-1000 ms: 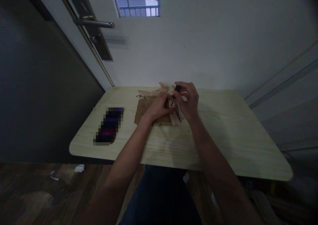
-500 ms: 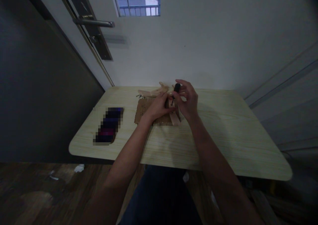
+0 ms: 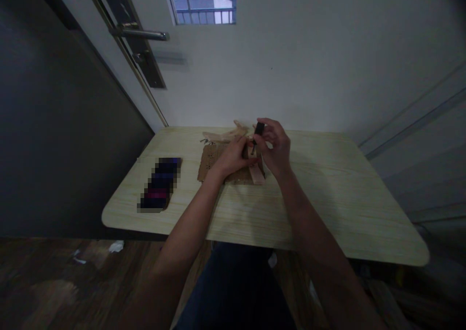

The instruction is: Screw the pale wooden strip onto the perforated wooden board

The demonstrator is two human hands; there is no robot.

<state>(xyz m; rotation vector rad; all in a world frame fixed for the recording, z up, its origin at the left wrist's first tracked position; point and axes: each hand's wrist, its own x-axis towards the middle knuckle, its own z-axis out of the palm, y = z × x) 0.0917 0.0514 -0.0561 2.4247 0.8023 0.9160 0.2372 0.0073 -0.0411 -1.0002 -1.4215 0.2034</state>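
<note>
My right hand is closed around the black handle of a screwdriver. Its shaft points down, with the tip at a pale wooden strip. The strip lies on a piece of brown cardboard. From the left, my left hand rests over the cardboard and grips the strip, thumb near its middle and fingers by its far part. Parts of the strip are hidden under that hand. Whether a screw sits under the tip is too small to tell.
More pale wooden pieces lie behind the cardboard, with small dark screws or nails beside them. A phone, blurred out, is on the left of the light wooden table. A white door stands at the table's far edge.
The screwdriver handle has turned slightly in my right hand's fingers. My left hand stays in place on the strip, and the view has shifted a little.
</note>
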